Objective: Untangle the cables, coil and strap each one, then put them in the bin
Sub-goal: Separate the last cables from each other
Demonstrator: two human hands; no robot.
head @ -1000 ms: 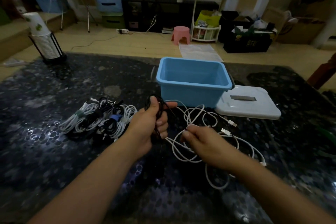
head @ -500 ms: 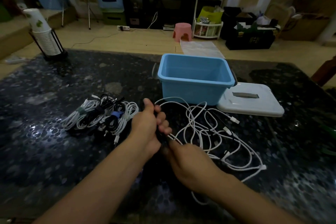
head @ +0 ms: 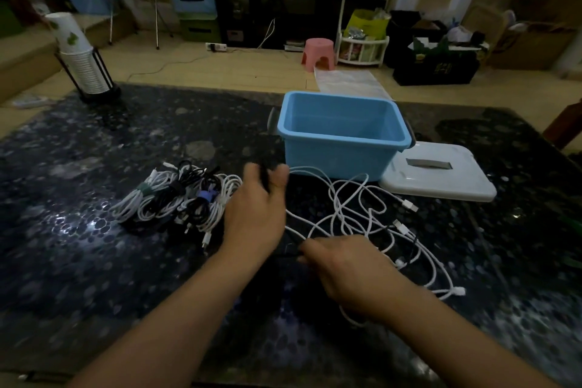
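A dark speckled tabletop point(head: 94, 261) carries a blue bin point(head: 343, 148) at 12 o'clock, its white lid point(head: 441, 179) at 2, strapped coils point(head: 179, 201) at 10, loose white cables point(head: 362, 214) centrally, and a cup rack point(head: 88, 72) at 11.

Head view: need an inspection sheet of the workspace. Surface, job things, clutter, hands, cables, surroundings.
Surface: dark speckled table, glossy with glare patches.
Job's things: blue bin upright, open, nothing seen inside; white lid lies flat beside it, to its right.
Clutter: cup stack in a black rack at the far left corner.
Hands: left hand grips a black cable; right hand pinches the same cable lower down.
Cables: strapped bundles lie left of the left hand; loose white cables tangled in front of the bin.
Surroundings: pink stool, storage boxes and a power strip on the floor behind.
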